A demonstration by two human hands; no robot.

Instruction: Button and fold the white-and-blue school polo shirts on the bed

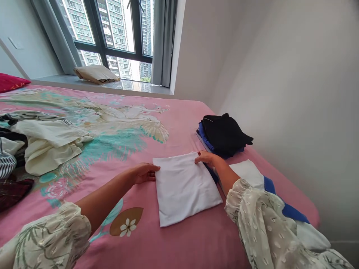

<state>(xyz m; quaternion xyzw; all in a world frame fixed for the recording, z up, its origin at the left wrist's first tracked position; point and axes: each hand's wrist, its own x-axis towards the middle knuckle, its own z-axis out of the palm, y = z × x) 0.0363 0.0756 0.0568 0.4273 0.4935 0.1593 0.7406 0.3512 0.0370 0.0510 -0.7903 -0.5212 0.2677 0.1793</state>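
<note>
A white garment (186, 192), folded into a flat near-square, lies on the pink bedspread in front of me. My left hand (146, 172) holds its left edge near the far corner, thumb on top and fingers partly tucked at the side. At the far right corner, my right hand (206, 157) pinches the cloth between thumb and fingers. Just beyond that hand is a stack of folded clothes (224, 134), black on top with blue beneath. Dark cloth partly shows under the garment's right side.
On the left of the bedspread (185, 116) lies a loose heap of clothes (50, 142). White-and-blue cloth (269, 185) runs along the right, partly behind my sleeve. A wall borders the bed there. A beige pillow (97, 73) rests on the window sill.
</note>
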